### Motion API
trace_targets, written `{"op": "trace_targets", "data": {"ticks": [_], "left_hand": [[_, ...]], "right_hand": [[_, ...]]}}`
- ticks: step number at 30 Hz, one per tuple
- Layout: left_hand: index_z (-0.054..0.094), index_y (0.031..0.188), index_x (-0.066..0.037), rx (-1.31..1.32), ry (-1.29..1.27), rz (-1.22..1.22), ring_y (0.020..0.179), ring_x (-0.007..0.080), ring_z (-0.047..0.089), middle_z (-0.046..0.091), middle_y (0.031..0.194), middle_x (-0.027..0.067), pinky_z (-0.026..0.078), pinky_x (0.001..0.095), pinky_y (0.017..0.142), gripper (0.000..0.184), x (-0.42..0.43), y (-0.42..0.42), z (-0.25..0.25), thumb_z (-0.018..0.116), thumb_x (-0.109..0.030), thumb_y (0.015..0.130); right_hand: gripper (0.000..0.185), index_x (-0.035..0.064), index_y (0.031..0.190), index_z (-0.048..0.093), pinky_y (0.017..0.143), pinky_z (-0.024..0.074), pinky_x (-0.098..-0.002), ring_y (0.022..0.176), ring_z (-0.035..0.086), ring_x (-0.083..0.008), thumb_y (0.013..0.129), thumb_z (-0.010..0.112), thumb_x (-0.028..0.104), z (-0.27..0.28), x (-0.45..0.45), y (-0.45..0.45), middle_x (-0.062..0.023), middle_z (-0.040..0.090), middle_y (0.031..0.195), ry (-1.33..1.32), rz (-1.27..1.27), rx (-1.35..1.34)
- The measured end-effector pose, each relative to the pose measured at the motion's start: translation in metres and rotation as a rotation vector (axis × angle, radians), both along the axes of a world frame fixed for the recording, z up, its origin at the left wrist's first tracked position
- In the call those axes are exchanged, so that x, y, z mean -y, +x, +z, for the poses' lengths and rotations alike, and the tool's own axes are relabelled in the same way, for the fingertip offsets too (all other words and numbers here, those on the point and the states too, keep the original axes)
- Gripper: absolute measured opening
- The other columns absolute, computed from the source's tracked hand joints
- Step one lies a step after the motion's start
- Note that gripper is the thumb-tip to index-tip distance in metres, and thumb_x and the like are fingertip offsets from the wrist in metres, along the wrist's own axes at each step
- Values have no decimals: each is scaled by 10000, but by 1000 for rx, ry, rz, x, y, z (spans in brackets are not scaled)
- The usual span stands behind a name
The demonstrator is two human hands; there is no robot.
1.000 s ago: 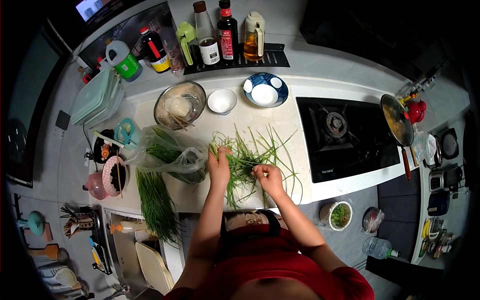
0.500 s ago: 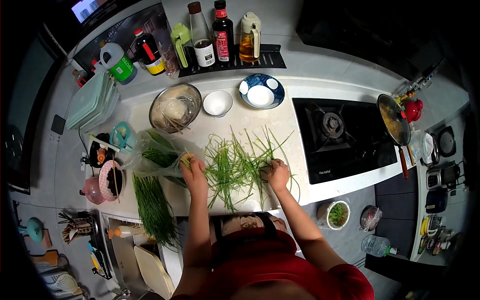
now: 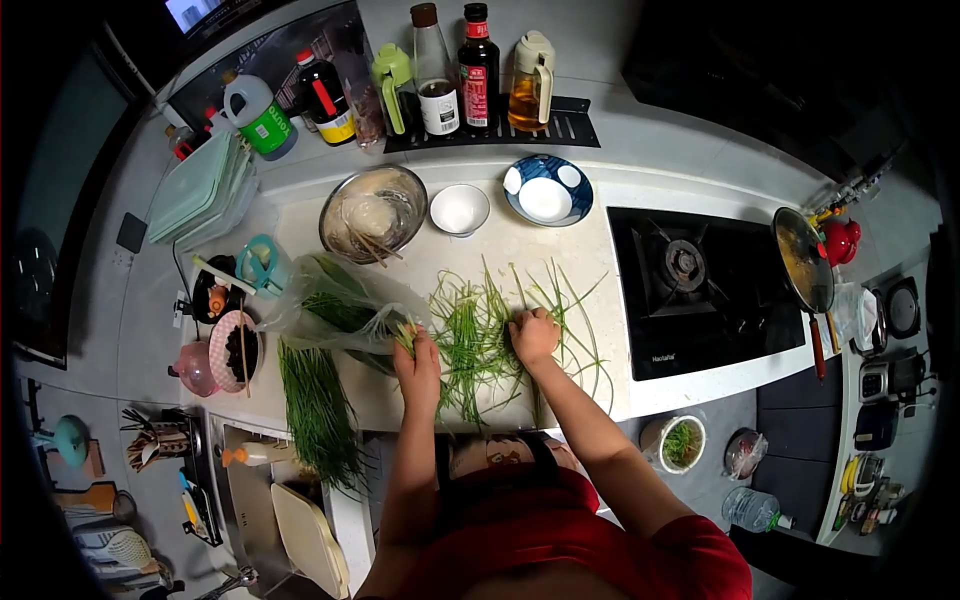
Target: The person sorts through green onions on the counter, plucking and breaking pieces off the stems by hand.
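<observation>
Near the countertop's (image 3: 590,242) front edge, the left hand (image 3: 421,367) grips a bunch of greens (image 3: 406,336), pale ends up, seemingly keeping them even; the right hand (image 3: 536,338) curls over loose stems (image 3: 464,345), grip unclear.

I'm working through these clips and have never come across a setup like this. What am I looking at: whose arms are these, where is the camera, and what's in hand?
There is no machine: these are a person's bare arms. One camera, worn on the head, looks forward and down, so the arms reach up from the bottom.

On the pale counter lie loose green stalks. To their left are a clear plastic bag with greens inside and a long green bundle. Three bowls stand behind.

The left hand holds some pale-ended stems. The right hand rests among the loose stalks; whether it grips any is unclear.
</observation>
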State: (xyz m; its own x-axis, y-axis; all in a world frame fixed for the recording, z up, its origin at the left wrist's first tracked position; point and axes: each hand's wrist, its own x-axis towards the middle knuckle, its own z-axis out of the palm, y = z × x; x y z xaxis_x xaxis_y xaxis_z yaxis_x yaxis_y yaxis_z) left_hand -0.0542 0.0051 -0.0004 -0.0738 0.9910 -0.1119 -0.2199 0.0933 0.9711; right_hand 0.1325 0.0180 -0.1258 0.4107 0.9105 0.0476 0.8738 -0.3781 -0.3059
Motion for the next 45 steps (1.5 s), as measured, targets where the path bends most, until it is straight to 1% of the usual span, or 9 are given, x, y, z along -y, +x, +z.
{"op": "trace_targets", "data": {"ticks": [3,7,8,12,14,26,32,39,45], "left_hand": [[450,927,-62,-20,9,14,501,50,280,368,636,-22,241,248,437,136,3,0,-6,443,-192,888],[482,730,-36,-213,56,31,525,50,305,377,598,-41,269,255,463,191,3,5,-1,537,-178,846],[476,695,-31,-248,57,15,519,51,300,370,581,-44,272,258,463,210,3,9,3,549,-167,838],[576,743,4,-312,106,-2,554,64,440,523,630,-14,370,235,522,141,-3,27,2,626,-124,776],[623,872,4,-316,110,-66,670,78,543,618,768,38,431,226,606,182,-8,34,2,660,-114,739],[611,806,11,-344,149,-272,642,107,564,624,730,69,442,249,593,183,-14,65,6,653,-156,744],[589,776,-15,-750,397,-126,656,233,564,583,722,100,430,303,604,144,-23,61,26,630,-150,745],[592,773,-16,-665,317,-122,653,265,568,591,720,118,437,321,605,164,-39,47,12,635,-171,736],[629,816,4,-354,101,-343,639,81,544,621,712,37,428,249,565,203,-19,61,31,658,-185,749]], "right_hand": [[168,159,753,629,716,403,-391,870,513,-244,672,629,306,-10,-3,4,-52,538,891,-36,-1,-21],[143,113,755,624,638,429,-372,750,541,-252,623,646,164,0,0,8,-58,569,791,287,6,-292],[127,62,747,613,605,441,-315,686,555,-217,635,661,98,3,2,10,-59,585,731,449,62,-447],[134,3,772,595,652,414,-216,715,516,-86,724,655,114,62,13,6,-35,589,724,312,75,-1067],[132,3,778,590,666,411,-215,713,508,-81,722,655,103,87,21,5,-25,583,725,320,121,-1119],[83,11,802,600,718,391,-219,744,511,-79,778,612,89,120,40,17,2,572,757,286,193,-1285],[109,-3,834,621,746,385,-218,790,516,-95,778,604,89,139,47,24,-27,590,796,200,158,-1431],[183,-30,940,598,812,389,-207,880,531,-101,834,513,93,139,50,32,-61,609,919,49,109,-1659],[203,-30,975,586,834,387,-209,919,534,-108,847,491,96,142,50,29,-75,608,951,30,136,-1684]]}}
